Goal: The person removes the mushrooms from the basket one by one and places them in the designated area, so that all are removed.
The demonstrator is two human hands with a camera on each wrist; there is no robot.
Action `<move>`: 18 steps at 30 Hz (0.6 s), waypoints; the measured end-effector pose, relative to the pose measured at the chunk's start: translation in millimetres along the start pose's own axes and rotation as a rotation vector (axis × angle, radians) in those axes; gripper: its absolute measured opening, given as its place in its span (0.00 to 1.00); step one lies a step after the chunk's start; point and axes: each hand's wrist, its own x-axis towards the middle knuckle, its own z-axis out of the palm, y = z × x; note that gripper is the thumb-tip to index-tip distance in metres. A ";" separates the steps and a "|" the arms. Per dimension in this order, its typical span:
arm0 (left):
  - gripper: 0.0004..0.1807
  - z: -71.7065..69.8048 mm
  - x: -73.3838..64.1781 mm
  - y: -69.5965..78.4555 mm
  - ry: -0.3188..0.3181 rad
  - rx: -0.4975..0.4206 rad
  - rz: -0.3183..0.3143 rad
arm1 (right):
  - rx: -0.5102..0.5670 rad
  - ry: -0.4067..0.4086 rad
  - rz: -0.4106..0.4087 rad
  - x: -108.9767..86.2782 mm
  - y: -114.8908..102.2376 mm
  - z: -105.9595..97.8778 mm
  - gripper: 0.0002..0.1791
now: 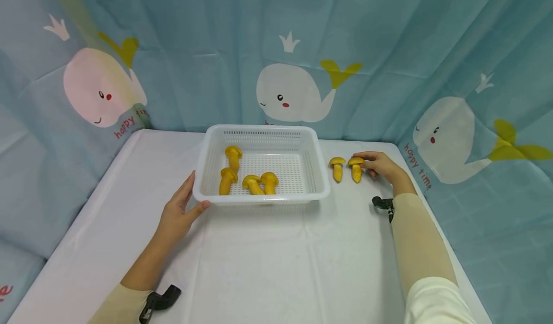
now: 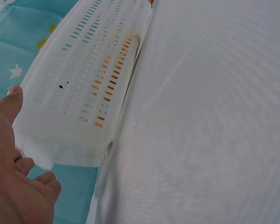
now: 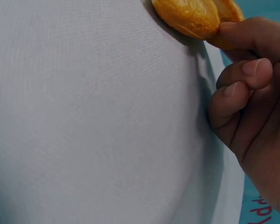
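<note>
In the head view, my left hand (image 1: pixel 176 216) holds the near left corner of a white plastic basket (image 1: pixel 259 199), thumb on the front and fingers along the left side. Several yellow mushrooms (image 1: pixel 270 182) lie inside it, towards the left and front. To the basket's right, my right hand (image 1: pixel 383 166) pinches another yellow mushroom (image 1: pixel 356 172) by thumb and finger, close over the table. In the right wrist view this mushroom (image 3: pixel 191 16) shows at the fingertips, the other fingers curled in. A second loose mushroom (image 1: pixel 337 169) lies just left of it.
A white cloth (image 1: pixel 259 257) covers the table. Blue curtains (image 1: pixel 207 74) printed with whales hang behind and at both sides, close to the table's edges. Black wrist mounts (image 1: pixel 160 301) are worn on both forearms.
</note>
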 end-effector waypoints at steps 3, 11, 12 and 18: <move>0.52 1.0 1.3 -10.5 0.002 0.010 0.007 | -0.001 -0.004 -0.003 0.2 0.1 -0.8 0.26; 0.52 0.0 0.0 -11.5 0.002 0.015 0.003 | -0.042 -0.001 -0.023 2.7 7.5 -1.0 0.27; 0.52 0.0 -0.1 -12.2 0.001 0.016 0.005 | -0.046 -0.001 -0.022 2.0 6.9 -1.0 0.27; 0.53 0.3 2.1 -12.6 -0.001 0.017 0.005 | -0.111 -0.001 -0.042 -4.2 -2.7 -7.6 0.28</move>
